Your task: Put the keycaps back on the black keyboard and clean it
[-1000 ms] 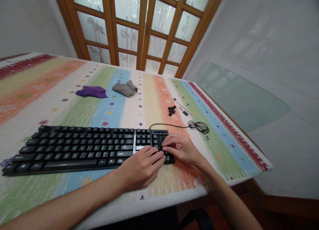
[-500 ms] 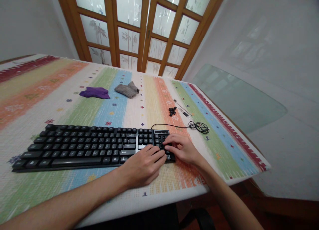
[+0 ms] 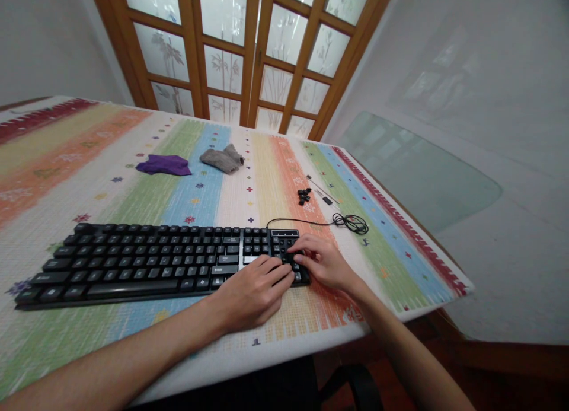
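A black full-size keyboard [image 3: 151, 260] lies on the patterned tablecloth. My left hand [image 3: 255, 289] rests palm down over the lower part of its number pad, fingers stretched forward and lying on the keys. From the right, my right hand [image 3: 322, 261] reaches onto the same number pad. Its thumb and forefinger are bent toward each other at the keys; whatever is between the tips is too small and dark to make out. Beyond the keyboard sits a small pile of loose black keycaps [image 3: 304, 196].
A coiled black cable [image 3: 351, 223] runs from the keyboard's back edge. Near the keycaps lie a thin rod [image 3: 324, 190] and a small black piece [image 3: 328, 201]. Farther back are a purple cloth [image 3: 163, 165] and a grey cloth [image 3: 222, 159]. The table's right edge borders a wall.
The whole view has shifted slightly, so everything sits a little farther left. Both hands stay at the number pad, with the right thumb and forefinger moving only slightly.
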The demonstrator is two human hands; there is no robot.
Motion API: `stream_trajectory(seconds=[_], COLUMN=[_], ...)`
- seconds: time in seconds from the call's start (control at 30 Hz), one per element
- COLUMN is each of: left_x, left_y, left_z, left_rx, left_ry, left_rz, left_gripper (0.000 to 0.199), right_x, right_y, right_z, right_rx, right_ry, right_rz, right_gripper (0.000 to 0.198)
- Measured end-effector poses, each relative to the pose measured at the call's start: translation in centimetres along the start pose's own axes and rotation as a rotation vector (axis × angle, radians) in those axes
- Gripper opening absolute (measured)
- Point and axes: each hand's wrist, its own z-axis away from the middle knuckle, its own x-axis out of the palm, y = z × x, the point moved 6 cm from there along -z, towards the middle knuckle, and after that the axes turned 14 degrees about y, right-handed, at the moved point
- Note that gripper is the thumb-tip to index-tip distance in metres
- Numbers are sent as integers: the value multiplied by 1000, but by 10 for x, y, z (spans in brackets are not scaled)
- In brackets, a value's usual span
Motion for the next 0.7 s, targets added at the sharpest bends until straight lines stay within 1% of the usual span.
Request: stream_trajectory(seconds=[0.27,0.47,0.7], left_x=[1,1,3], left_y=[0,0,-1], left_z=[0,0,1], left_rx=[-3,-1,-3], left_ry=[-3,-11,-14], left_rz=[-13,-13,-4], left_gripper=[28,30,29], right_x=[3,4,-1], right_y=[-5,-11,0], right_z=[1,-4,-3], right_rx=[-25,-51,63], right_ry=[10,-33,-19], right_rz=[56,80,31], right_gripper=[17,14,16])
